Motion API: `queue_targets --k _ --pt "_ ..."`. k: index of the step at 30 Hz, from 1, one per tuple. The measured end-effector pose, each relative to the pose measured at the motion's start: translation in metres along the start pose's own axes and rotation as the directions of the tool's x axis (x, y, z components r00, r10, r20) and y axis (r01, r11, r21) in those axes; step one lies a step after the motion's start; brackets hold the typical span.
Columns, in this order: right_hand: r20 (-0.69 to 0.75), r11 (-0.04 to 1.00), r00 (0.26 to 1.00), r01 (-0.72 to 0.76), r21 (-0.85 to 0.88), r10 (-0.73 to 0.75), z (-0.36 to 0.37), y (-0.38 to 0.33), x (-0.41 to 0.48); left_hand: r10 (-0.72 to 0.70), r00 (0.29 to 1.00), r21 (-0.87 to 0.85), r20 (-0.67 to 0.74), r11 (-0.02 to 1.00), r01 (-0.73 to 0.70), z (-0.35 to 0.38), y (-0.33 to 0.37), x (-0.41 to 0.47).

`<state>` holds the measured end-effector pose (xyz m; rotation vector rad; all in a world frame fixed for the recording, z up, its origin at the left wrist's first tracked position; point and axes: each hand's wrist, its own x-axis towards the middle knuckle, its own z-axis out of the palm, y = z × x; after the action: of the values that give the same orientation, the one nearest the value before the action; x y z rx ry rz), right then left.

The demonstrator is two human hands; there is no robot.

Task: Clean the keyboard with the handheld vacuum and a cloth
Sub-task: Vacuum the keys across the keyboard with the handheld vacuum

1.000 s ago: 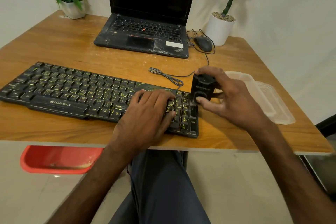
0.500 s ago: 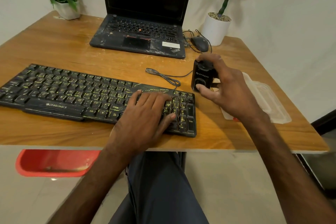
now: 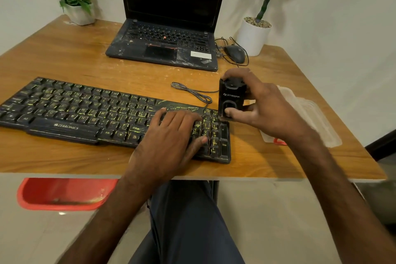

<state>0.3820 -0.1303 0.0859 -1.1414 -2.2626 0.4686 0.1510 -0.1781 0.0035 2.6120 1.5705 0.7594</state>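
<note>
Here, right hand (image 3: 270,114) snug around handheld vacuum (image 3: 232,97), left hand (image 3: 171,136) flat on keyboard (image 3: 75,109).

Left hand (image 3: 171,135) is lying palm down on the right end of the keyboard (image 3: 75,109), fingers straight and close together, forearm reaching in from lower left. Right hand (image 3: 265,111) is gripping the handheld vacuum (image 3: 232,96), index finger curling over its top, thumb pressing its lower front.
</note>
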Motion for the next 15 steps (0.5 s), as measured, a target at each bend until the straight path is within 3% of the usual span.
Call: queue_targets --k 5,8,12,15 --pt "0.064 0.97 0.997 -0.015 -0.242 0.031 -0.021 0.004 0.003 -0.001 1.0 0.012 -0.004 1.0 0.001 0.0 0.0 0.001" --pt "-0.003 0.997 1.0 -0.022 -0.078 0.021 -0.019 0.003 0.002 0.001 1.0 0.01 -0.004 1.0 -0.001 0.001 0.0 0.001" --pt "0.045 1.0 0.999 -0.001 0.016 0.0 -0.007 0.006 0.002 0.002 1.0 0.009 -0.005 1.0 -0.002 0.001 0.0 0.0" --pt "0.138 0.971 0.99 0.024 -0.237 0.009 -0.02 0.011 0.006 -0.004 1.0 0.003 -0.005 1.0 0.004 0.001 0.0 0.0"
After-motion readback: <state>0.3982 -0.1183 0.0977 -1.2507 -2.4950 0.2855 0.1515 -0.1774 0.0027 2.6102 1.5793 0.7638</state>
